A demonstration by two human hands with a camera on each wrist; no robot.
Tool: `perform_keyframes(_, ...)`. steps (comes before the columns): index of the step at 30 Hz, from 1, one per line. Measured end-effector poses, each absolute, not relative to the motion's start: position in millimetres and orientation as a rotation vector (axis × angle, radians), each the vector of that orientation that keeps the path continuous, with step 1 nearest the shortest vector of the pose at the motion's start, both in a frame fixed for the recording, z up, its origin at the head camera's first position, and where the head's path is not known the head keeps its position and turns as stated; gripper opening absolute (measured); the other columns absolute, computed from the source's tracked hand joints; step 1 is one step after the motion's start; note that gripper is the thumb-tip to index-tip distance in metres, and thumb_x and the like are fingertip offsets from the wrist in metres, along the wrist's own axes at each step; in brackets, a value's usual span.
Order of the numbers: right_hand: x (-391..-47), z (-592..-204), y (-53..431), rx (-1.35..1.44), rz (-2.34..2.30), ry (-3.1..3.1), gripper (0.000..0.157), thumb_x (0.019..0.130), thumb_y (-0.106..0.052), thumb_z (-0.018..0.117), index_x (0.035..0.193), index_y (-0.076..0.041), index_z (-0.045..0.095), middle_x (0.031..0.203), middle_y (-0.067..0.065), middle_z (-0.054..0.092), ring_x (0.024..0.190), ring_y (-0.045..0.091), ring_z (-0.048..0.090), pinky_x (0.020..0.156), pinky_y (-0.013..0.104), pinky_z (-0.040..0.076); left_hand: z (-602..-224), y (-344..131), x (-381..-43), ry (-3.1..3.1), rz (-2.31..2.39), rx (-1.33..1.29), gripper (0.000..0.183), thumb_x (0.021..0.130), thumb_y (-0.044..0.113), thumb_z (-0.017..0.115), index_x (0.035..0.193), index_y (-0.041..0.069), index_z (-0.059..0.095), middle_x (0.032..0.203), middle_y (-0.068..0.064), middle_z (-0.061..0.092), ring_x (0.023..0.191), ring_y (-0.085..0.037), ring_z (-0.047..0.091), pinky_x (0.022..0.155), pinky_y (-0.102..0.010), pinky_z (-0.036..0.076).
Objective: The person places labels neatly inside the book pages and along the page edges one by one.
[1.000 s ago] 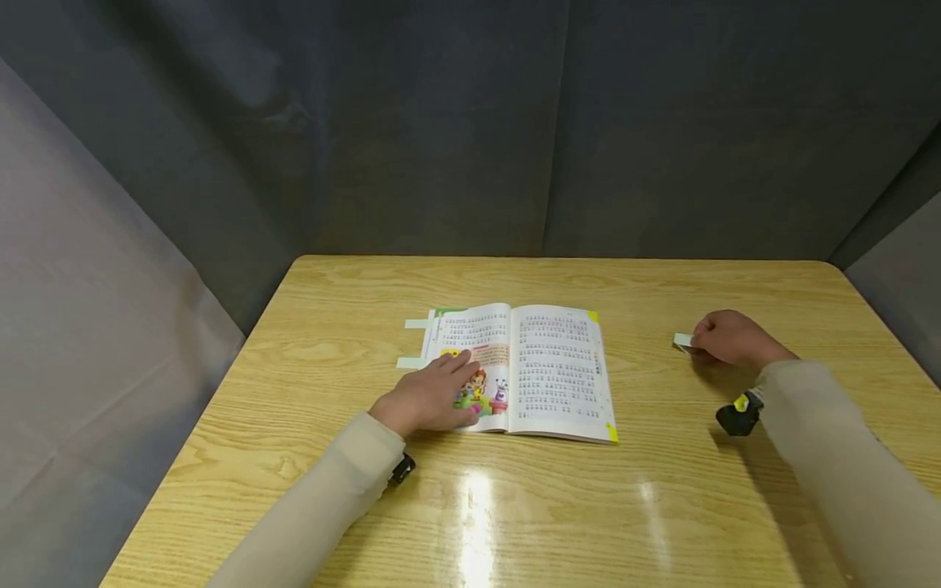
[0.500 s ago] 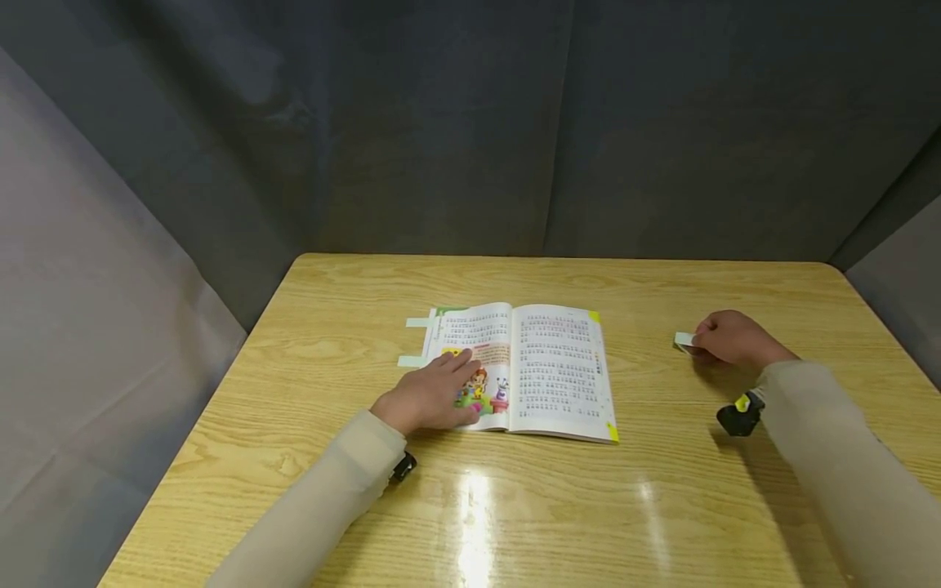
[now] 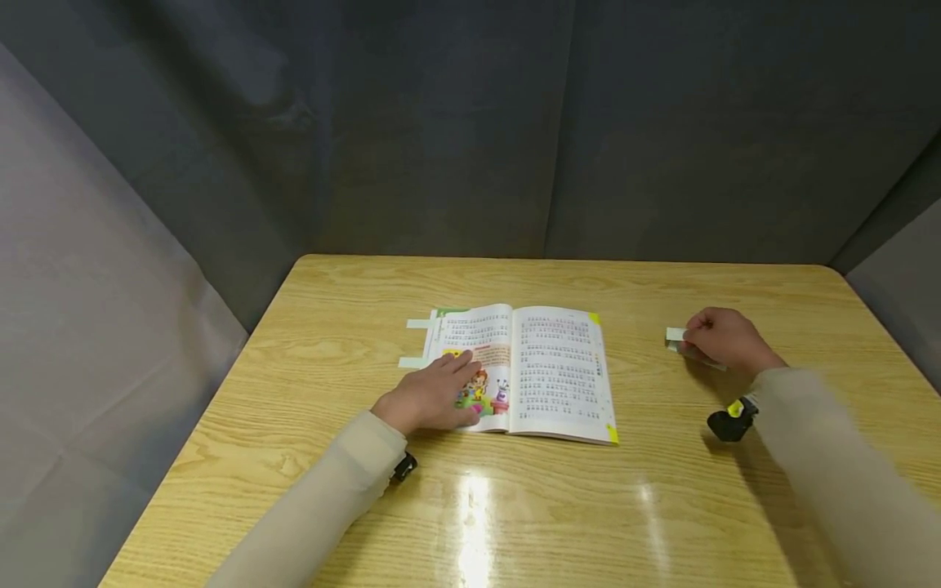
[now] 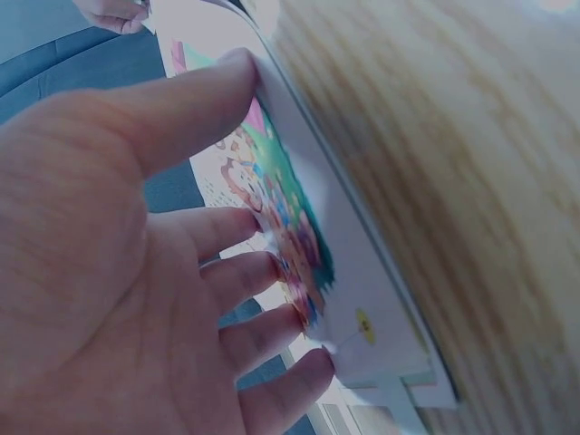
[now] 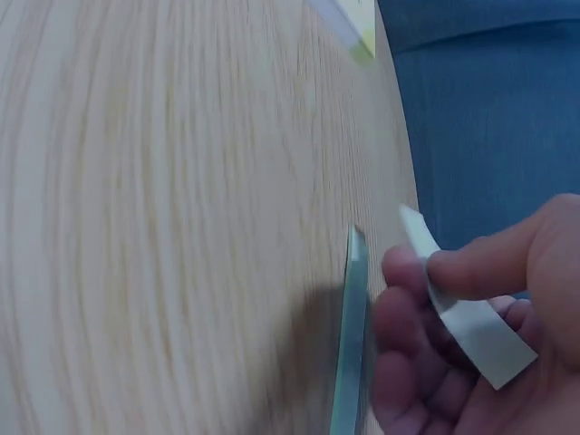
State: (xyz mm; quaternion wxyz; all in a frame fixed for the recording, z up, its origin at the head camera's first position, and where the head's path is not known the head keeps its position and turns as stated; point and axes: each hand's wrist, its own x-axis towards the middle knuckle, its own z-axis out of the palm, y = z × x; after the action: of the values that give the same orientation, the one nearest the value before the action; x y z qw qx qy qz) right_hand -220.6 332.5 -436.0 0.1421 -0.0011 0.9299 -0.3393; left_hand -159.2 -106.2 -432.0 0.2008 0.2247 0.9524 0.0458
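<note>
An open book [image 3: 560, 367] lies on the table, its left page bearing a coloured cartoon picture. My left hand [image 3: 430, 396] rests on that left page with straight, spread fingers; the left wrist view shows the fingertips touching the paper. To the right of the book, my right hand [image 3: 728, 336] pinches a pale green paper strip [image 5: 485, 335] between thumb and forefinger. The strip curves slightly and is held just above the table. Below the hand lies a thin pad of similar pale strips [image 5: 352, 344], partly hidden by the hand in the head view.
Two pale strips stick out past the book's left edge, an upper tab [image 3: 421, 324] and a lower tab [image 3: 411, 362]. The wooden table [image 3: 559, 506] ends at a dark curtain [image 3: 441, 131] behind. A light cloth [image 3: 95, 327] hangs at the left.
My right hand has risen and shifted slightly left with the strip, which now stands apart from the pad below. My left hand and the book have stayed in place.
</note>
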Motion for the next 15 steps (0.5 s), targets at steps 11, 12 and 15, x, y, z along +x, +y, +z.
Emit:
perform_keyframes(11,-231,-435,283,0.023,-1.098,2.65,0.038,0.103,-0.024,0.041,0.123,0.004,0.055,0.107,0.014,0.068,0.087,0.021,0.052,0.077,0.031,0.045,-435,-106,-160,2.667,0.109,0.628,0.079,0.095,0.052,0.058,0.16,0.024,0.021,0.169,0.004,0.01,0.156,-0.028,0.017,0.121,-0.048,0.033)
perform_keyframes(12,-233,-435,277,0.03,-1.109,2.641,0.038,0.103,-0.024,0.041,0.123,0.004,0.054,0.108,0.015,0.065,0.09,0.023,0.051,0.078,0.032,0.044,-435,-106,-160,2.669,0.108,0.63,0.079,0.095,0.052,0.058,0.16,0.024,0.021,0.169,0.004,0.01,0.156,-0.028,0.017,0.121,-0.048,0.033)
perform_keyframes(15,-238,-438,262,0.052,-1.138,2.613,0.039,0.103,-0.024,0.041,0.127,0.004,0.052,0.11,0.018,0.058,0.094,0.026,0.049,0.078,0.033,0.042,-435,-106,-160,2.672,0.105,0.63,0.078,0.095,0.052,0.057,0.16,0.025,0.022,0.169,0.004,0.011,0.156,-0.028,0.017,0.121,-0.047,0.033)
